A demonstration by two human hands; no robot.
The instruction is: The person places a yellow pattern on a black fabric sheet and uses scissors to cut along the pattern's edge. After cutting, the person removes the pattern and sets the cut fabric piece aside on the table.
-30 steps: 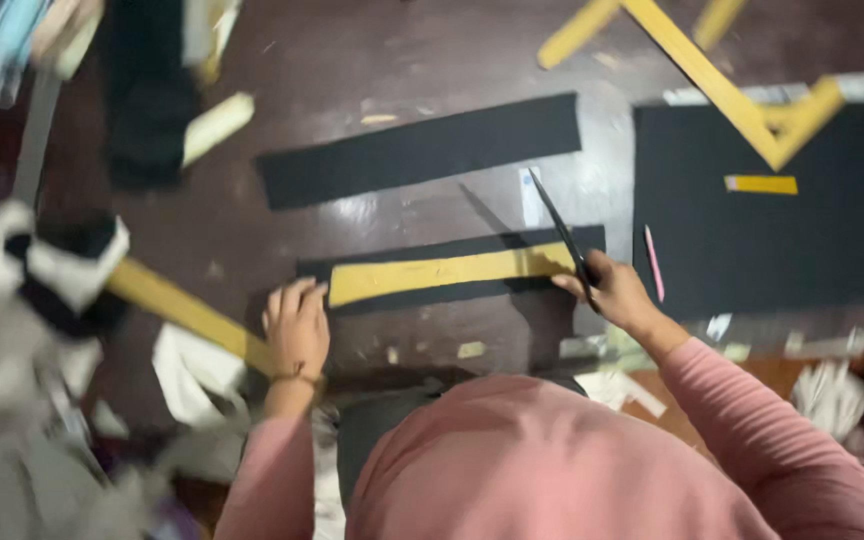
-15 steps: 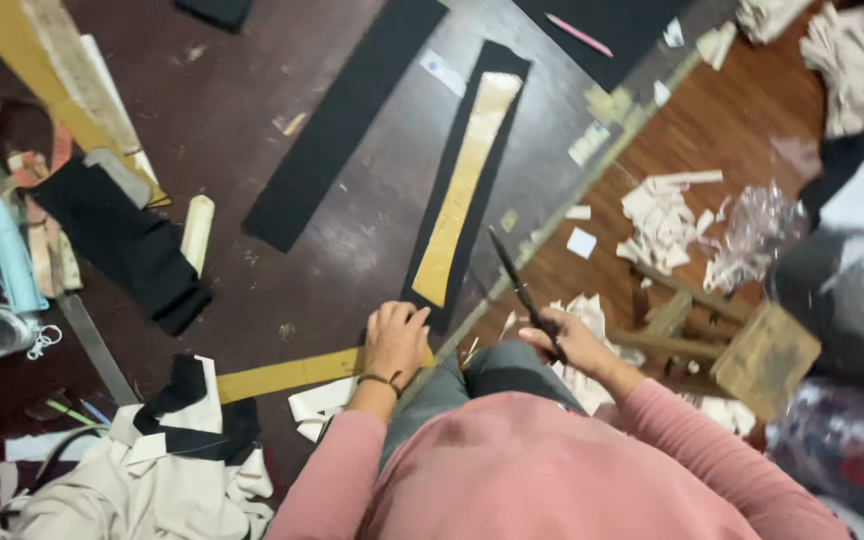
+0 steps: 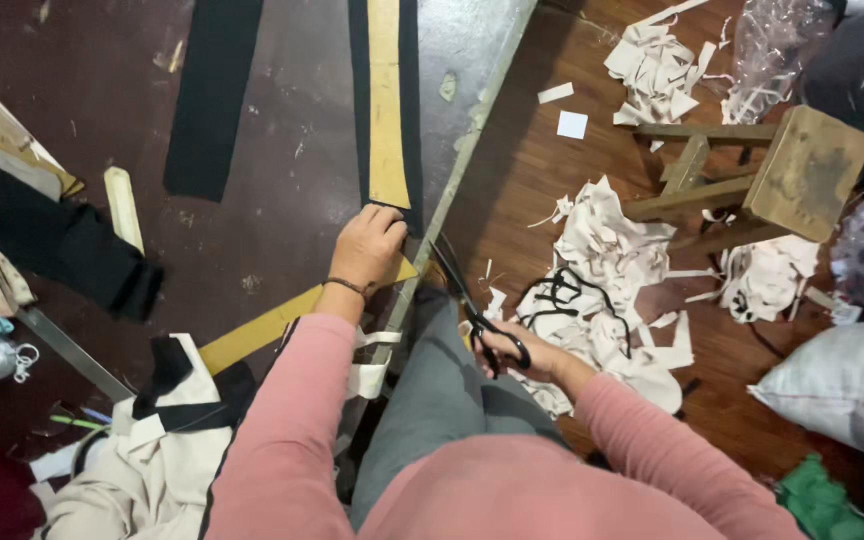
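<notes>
My left hand (image 3: 367, 245) presses flat on the near end of a long tan cardboard strip (image 3: 387, 100) that lies on a black fabric strip (image 3: 409, 60) on the dark table. My right hand (image 3: 522, 355) grips black scissors (image 3: 472, 300) by the handles. Their blades point up toward the table's edge, just right of my left hand. A second black fabric strip (image 3: 212, 90) lies to the left. Pink sleeves cover both my arms.
A wooden stool (image 3: 782, 170) stands on the floor at right among heaps of pale fabric scraps (image 3: 612, 260). A yellow ruler (image 3: 272, 325) lies near the table's front edge (image 3: 452, 190). Dark cloth (image 3: 62, 245) and beige cloth (image 3: 142, 470) sit at left. A grey sack (image 3: 852, 385) lies right.
The view has swung so the strips now run up and away. My left hand has moved onto the tan strip's near end. The scissors have come down beside the table edge.
</notes>
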